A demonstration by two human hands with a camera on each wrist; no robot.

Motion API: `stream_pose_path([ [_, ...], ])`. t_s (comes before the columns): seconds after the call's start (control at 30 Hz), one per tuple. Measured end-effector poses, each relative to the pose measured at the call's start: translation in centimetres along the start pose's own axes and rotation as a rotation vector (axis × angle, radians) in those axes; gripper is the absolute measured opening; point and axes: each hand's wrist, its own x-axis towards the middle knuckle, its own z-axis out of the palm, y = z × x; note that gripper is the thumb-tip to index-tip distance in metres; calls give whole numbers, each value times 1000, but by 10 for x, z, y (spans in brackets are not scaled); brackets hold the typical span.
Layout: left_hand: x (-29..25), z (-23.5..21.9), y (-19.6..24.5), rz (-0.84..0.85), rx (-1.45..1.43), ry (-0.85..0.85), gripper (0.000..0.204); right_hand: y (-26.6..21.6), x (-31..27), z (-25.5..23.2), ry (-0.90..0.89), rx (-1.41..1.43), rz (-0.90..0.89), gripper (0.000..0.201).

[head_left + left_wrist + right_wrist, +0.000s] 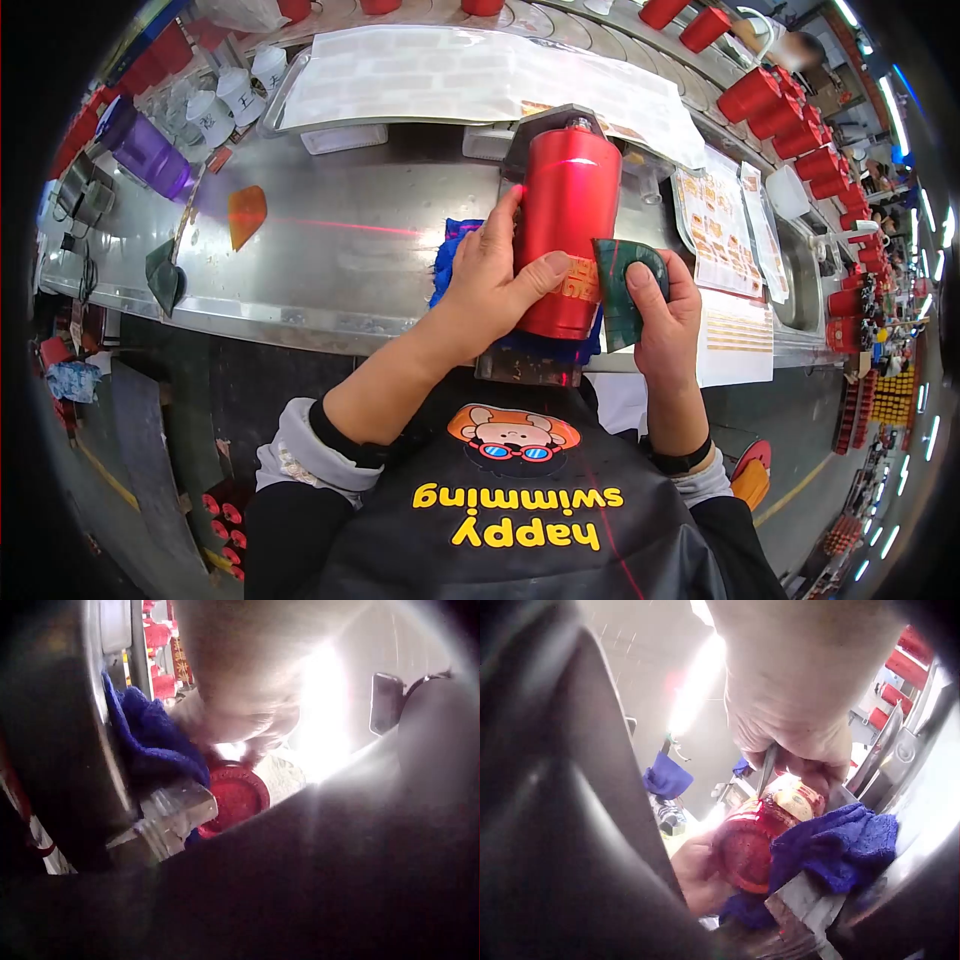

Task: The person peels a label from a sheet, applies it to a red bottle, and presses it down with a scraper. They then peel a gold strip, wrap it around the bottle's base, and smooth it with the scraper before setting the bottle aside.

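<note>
A red cylinder (575, 190) was held on its side near the front edge of the metal bench (330, 260), with its round base turned toward the person, as was also shown in both wrist views. The left grip (490, 280) was curled partway round it, the fingers being laid along its left side and the thumb pressed across the lower part, by a patterned orange band (577, 277). By the right grip (667, 315) a green scraper (632, 290) was pinched between thumb and fingers, nearly closed on the thin sheet, and its edge was held against the right side of the cylinder, beside the band. Beneath the cylinder a blue cloth (446, 265) was bunched over a block (527, 368); how the far end was supported could not be told. To the left on the bench were placed an orange piece (246, 216), a dark green piece (164, 278) and a purple bottle (145, 152), with white cups (238, 96) behind. The back of the bench was partly covered by a white sheet (400, 80), and printed sheets (715, 230) were laid to the right, near a sink (800, 285). Further red cylinders (752, 97) were lined up beyond.
</note>
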Motion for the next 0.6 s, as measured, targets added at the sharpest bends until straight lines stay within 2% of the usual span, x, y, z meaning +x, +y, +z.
stream_pose_path([
  [0.03, -1, -11, 24, -192, -208, -193, 84, 2, 0, -1, 3, 5, -2, 21],
  [0.13, -10, -11, 15, -74, -163, -113, 83, 4, -1, -4, -6, -33, -2, 21],
  [0.2, -32, 2, 37, 207, 443, 29, 82, 4, 1, -4, 0, -24, -2, 21],
  [0.23, -35, 9, 63, 341, 643, -27, 81, 4, 0, -2, 9, 3, 5, 21],
  [0.27, -38, 17, 72, 444, 718, -71, 82, 4, -1, -2, 16, 26, 12, 21],
  [0.33, -38, 33, 57, 519, 1068, -56, 80, 5, -1, -4, 17, 0, 0, 20],
  [0.43, -45, 28, 40, 612, 1061, 56, 78, 7, 3, -3, 5, -27, 3, 20],
  [0.6, -51, 16, 36, 490, 1034, 99, 81, 7, 0, -4, 17, -28, -15, 21],
])
